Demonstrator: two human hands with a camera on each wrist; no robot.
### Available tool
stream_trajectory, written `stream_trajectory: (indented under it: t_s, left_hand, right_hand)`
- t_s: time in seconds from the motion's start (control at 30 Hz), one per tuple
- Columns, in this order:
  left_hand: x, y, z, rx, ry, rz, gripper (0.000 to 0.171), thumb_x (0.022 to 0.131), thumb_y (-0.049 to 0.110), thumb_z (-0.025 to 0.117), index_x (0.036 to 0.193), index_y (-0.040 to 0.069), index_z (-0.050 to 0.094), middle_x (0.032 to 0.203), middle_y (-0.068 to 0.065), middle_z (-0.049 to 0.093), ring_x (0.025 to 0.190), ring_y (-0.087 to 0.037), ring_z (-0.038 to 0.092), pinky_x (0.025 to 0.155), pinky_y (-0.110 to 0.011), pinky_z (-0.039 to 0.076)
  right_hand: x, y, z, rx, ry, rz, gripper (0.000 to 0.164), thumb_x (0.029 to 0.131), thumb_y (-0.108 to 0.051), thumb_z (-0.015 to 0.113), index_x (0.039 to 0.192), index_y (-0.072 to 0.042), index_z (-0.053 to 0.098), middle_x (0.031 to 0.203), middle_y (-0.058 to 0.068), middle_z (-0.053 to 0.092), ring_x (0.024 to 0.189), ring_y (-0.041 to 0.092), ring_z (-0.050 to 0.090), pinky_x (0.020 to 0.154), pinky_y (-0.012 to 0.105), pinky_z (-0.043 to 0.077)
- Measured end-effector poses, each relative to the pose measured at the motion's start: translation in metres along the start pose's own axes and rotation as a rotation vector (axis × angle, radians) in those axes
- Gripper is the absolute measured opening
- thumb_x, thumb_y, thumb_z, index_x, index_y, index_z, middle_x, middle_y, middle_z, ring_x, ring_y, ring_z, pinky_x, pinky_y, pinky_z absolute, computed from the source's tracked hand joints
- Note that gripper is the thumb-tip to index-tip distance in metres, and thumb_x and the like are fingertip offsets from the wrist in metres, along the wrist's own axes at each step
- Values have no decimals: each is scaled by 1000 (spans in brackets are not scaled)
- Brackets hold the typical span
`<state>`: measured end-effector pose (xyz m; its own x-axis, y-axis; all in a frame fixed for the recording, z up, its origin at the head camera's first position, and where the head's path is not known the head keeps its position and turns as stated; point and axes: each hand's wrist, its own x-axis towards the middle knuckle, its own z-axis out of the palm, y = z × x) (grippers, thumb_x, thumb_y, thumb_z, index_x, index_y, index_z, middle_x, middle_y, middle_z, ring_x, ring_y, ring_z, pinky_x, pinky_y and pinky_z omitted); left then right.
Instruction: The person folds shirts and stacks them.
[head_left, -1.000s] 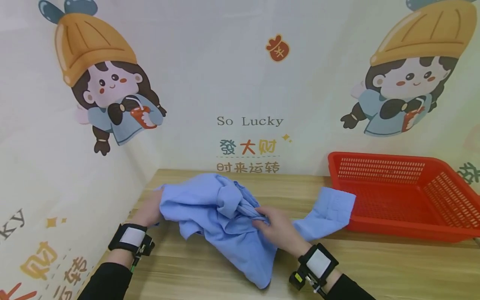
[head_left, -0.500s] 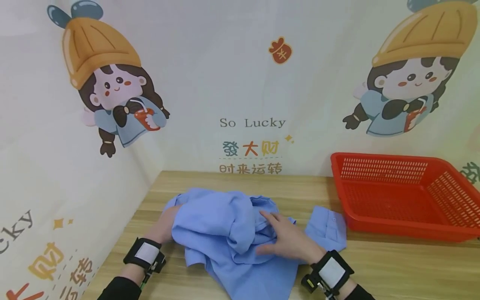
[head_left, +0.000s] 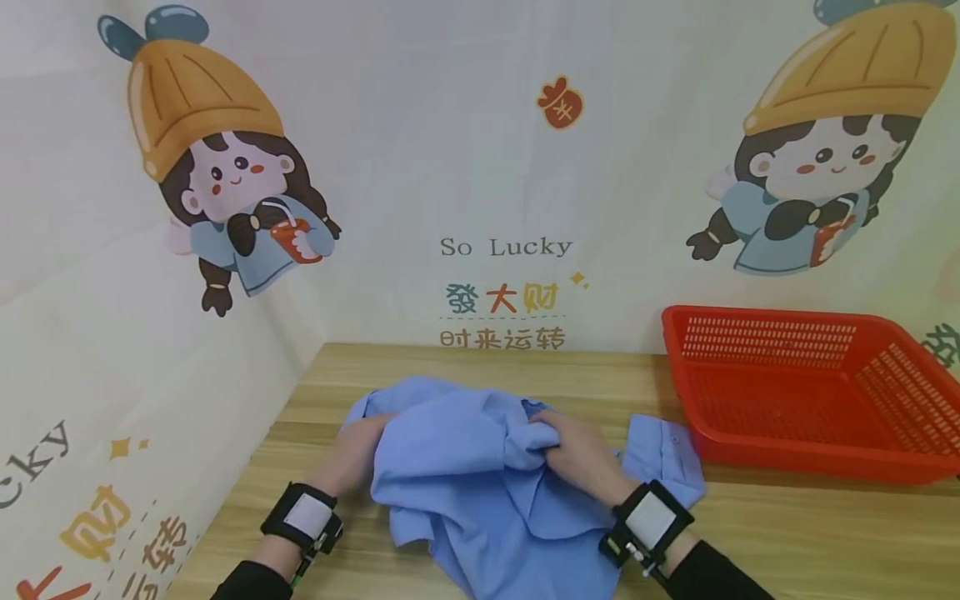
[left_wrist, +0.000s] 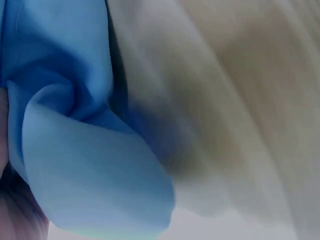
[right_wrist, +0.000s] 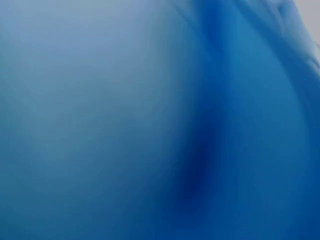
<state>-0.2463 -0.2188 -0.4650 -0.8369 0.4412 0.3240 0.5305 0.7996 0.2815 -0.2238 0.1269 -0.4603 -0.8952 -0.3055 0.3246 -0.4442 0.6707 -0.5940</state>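
A light-blue long-sleeved shirt point(head_left: 480, 500) lies bunched on the wood-grain tabletop point(head_left: 810, 542), its near part running past the lower edge of the head view; the right hand point(head_left: 581, 458) pinches a gathered fold of it between thumb and curled fingers; the left hand point(head_left: 354, 457) reaches in at the shirt's left side, its fingers hidden by cloth, so whether they grip or lie loose I cannot tell; a buttoned cuff point(head_left: 663, 454) sticks out to the right of the bundle, just beside the near left corner of a red plastic basket point(head_left: 795, 457); the basket stands upright against the printed backdrop point(head_left: 390, 167), its slotted walls and perforated floor in view; blue cloth fills most of the right wrist view, blurred.
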Motion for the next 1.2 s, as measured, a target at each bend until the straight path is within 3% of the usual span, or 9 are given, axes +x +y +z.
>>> stream_trajectory:
  t_s: [0.13,0.3,0.4,0.57,0.7,0.8,0.9,0.97,1.2]
  left_hand:
    - [-4,-12,-20,18,25,-23,44,83,-12,62,123,4,66,120,-17,70,111,-39,67,93,-53,54]
    - [-6,-18,-60,-34,38,-75,43,85,-14,55,123,3,66,118,-19,70,110,-39,67,92,-55,53]
    - [-4,-13,-89,-33,115,-72,41,87,-12,55,123,6,67,116,-18,71,107,-38,68,90,-56,53]
    - [-3,5,-143,-30,277,-39,43,88,-13,56,123,10,68,116,-15,72,105,-26,69,88,-42,54]
    - [-3,16,-173,-65,273,-46,44,90,-10,56,124,14,68,115,-12,72,102,2,60,88,-15,45]
    - [2,15,-171,-42,90,-90,42,92,-4,55,130,12,64,122,-17,70,109,-8,63,92,-25,48]
    - [7,10,-150,-15,-173,-135,46,93,0,52,140,3,53,136,-25,60,122,-41,59,97,-51,50]
    - [6,8,-131,-10,-287,-149,50,94,3,52,143,-2,47,141,-29,53,128,-46,53,99,-57,47]
    - [-6,8,-90,36,-332,-93,57,90,20,67,141,1,51,138,-28,56,119,-40,61,94,-53,52]
  right_hand:
    - [19,14,-56,-53,-17,-11,37,77,3,55,109,-7,71,102,11,73,89,26,65,81,44,54]
    - [38,-5,-127,-141,-84,100,28,83,4,54,106,-2,70,98,15,70,83,27,60,74,38,48]
    - [51,-13,-159,-179,-47,100,28,87,3,53,110,1,68,97,18,66,82,27,56,72,36,42]
    - [72,-35,-203,-186,62,60,17,88,-1,50,99,-1,63,85,16,57,75,27,49,65,36,35]
    - [84,-52,-221,-186,60,49,14,88,-2,48,96,-3,59,83,15,53,75,27,47,66,37,32]
    - [91,-49,-210,-299,26,77,36,88,-3,47,121,1,61,112,28,59,92,40,59,76,48,47]
    - [90,-36,-184,-406,-18,118,52,88,-3,46,140,1,49,144,38,39,121,56,52,94,63,47]
    - [82,-28,-165,-442,-57,136,58,90,-5,46,148,-1,41,153,39,26,128,61,44,98,67,45]
    - [22,-19,-120,-408,-222,-34,62,96,-28,63,150,-6,42,153,32,37,137,50,43,107,63,42]
